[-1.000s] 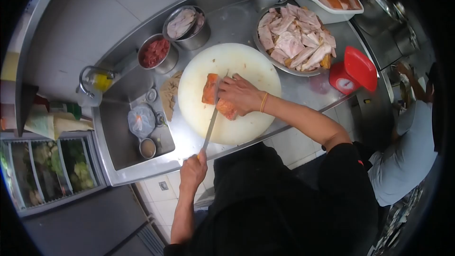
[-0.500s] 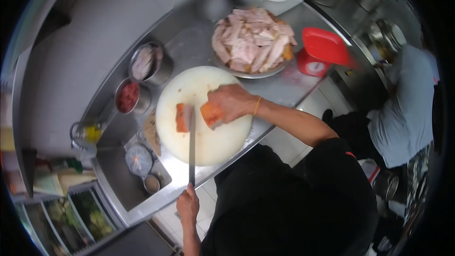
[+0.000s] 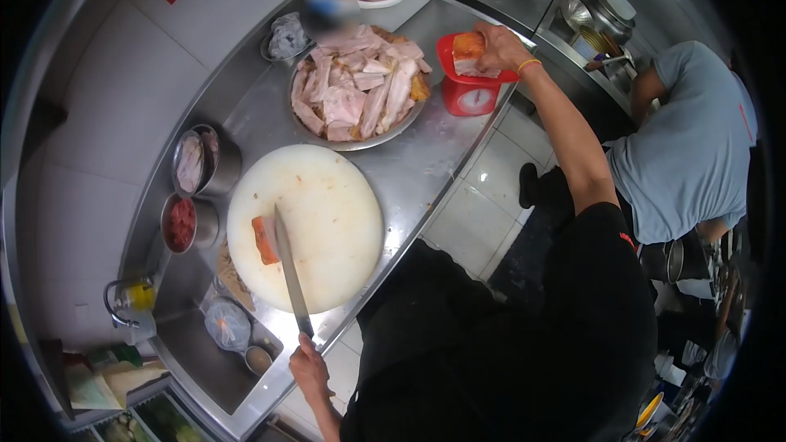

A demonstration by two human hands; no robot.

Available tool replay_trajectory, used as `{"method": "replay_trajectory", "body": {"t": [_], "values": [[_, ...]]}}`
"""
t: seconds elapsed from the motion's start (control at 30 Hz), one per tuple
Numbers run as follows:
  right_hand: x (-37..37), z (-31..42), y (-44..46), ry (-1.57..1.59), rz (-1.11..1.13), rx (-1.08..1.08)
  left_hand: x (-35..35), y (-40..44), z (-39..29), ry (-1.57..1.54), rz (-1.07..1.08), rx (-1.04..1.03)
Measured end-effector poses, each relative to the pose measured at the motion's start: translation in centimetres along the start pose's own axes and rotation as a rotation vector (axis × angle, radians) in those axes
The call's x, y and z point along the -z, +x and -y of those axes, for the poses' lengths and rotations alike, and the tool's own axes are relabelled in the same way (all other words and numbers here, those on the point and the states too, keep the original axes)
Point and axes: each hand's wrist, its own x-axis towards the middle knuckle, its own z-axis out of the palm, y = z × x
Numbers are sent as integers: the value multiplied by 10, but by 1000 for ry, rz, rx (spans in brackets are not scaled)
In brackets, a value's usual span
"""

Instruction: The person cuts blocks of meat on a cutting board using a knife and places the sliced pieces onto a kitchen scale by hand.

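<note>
My left hand [image 3: 309, 370] is closed round the handle of a long knife [image 3: 291, 274]. Its blade lies across the round white cutting board [image 3: 336, 213], beside a small piece of meat with orange-brown skin [image 3: 264, 240]. Out to the right, my right hand [image 3: 501, 51] grips a block of pork with browned skin [image 3: 468, 52] at the red pan of a kitchen scale [image 3: 475, 101]. Whether the pan bears the block's weight I cannot tell. Left of the scale, pale meat strips are heaped in a round metal bowl [image 3: 344, 146].
A white tub [image 3: 401, 2] of browned meat blocks stands at the back. Metal pots, one with red meat [image 3: 180, 223], sit left of the board near a sink [image 3: 184, 360] holding a tied plastic bag [image 3: 228, 324]. A person in a grey shirt [image 3: 684, 147] bends at the right.
My right hand has carried the pork block from the cutting board to the scale's pan. The knife stays in my left hand by the smaller piece. My view has shifted.
</note>
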Motion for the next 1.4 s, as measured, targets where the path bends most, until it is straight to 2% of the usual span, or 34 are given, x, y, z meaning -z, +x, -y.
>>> {"method": "replay_trajectory", "body": {"t": [0.23, 0.33, 0.57, 0.77, 0.87, 0.97, 1.07, 1.17, 1.23, 1.3, 1.4], "values": [[-17, -23, 1, 32, 31, -73, -3, 6, 14, -54, 27, -13], [-19, -28, 4, 7, 52, 20, -2, 1, 7, -105, 44, 23], [-4, -1, 10, -63, 73, 59, -5, -7, 2, -134, 1, 39], [-5, 13, 19, -196, 206, 131, -2, -18, -10, -125, -6, 32], [-11, 8, 28, -217, 270, 112, -8, -13, 1, -91, 1, 49], [7, 24, 28, -133, 274, -148, -11, -11, 13, -50, -10, 28], [5, 25, 26, 149, 87, 42, -9, -14, 7, -9, 9, 18], [-23, 72, -2, 935, 298, 150, -4, -17, -2, -11, 10, -7], [-47, 125, -39, 1130, 368, 125, -4, -15, 1, -63, 59, 42], [-88, 178, -72, 1462, 570, 29, -5, -13, 8, -132, 110, 76], [-149, 251, -120, 1595, 769, -24, 1, -20, 5, -170, 156, 94]]}}
